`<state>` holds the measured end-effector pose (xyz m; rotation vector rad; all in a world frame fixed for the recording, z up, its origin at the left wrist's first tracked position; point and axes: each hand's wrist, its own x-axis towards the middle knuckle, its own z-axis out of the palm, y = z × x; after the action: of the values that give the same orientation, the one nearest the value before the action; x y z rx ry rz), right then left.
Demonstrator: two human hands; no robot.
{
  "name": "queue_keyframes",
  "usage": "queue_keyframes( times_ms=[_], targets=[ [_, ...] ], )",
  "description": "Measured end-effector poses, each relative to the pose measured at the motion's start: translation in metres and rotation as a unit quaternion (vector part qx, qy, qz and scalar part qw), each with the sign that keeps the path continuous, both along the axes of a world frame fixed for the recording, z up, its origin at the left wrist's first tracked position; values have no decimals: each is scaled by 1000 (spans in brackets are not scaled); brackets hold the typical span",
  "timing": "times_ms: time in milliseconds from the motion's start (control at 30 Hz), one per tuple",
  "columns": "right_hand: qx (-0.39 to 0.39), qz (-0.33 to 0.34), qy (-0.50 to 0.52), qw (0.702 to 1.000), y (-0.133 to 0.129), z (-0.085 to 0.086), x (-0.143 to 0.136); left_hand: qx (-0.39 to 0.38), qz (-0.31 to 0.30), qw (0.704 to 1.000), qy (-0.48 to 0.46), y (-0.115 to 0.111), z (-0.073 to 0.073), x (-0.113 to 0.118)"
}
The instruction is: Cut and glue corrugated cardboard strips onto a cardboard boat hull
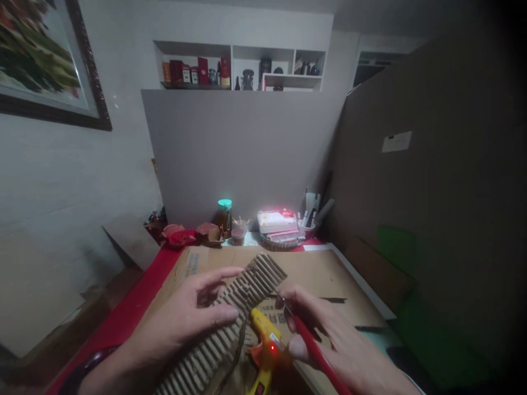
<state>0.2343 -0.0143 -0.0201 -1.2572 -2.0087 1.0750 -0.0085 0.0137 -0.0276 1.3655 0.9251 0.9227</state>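
My left hand (185,312) grips a strip of corrugated cardboard (197,356), thumb on its ridged face and fingers behind. The strip slants from the lower left up towards the middle. In my right hand (325,334) is a slim red-handled tool (310,343) with a thin metal tip. That tip is close to the strip's right edge; whether it touches cannot be made out. A yellow hot glue gun (267,351) with a lit red light lies between my hands. Its nozzle is beside the strip, and a dark thin twig-like piece (236,356) runs along the ridges.
A flat cardboard sheet (321,274) covers much of the red-topped table (158,282). Along the back stand a jar with a green lid (224,211), a small cup (237,237), a basket with a tissue pack (278,222) and a pen cup (308,225). Grey panels (242,148) rise behind and right.
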Motion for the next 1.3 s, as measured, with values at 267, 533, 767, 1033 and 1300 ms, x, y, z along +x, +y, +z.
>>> queue_keyframes(
  times_ms=[267,533,767,1033,1300],
  targets=[
    [22,1,-51,998,1,-1,3,3,-31,999,14,-2,0,1],
    [40,-18,-85,995,-2,-1,9,16,-46,996,70,-2,7,-4],
    [62,17,-48,997,1,-6,9,24,-72,990,118,0,13,-9],
    [70,32,-87,993,-2,-1,10,76,-141,963,216,9,18,-31],
    [107,27,-163,980,-13,9,11,148,-157,939,269,0,33,-42]
  ],
)
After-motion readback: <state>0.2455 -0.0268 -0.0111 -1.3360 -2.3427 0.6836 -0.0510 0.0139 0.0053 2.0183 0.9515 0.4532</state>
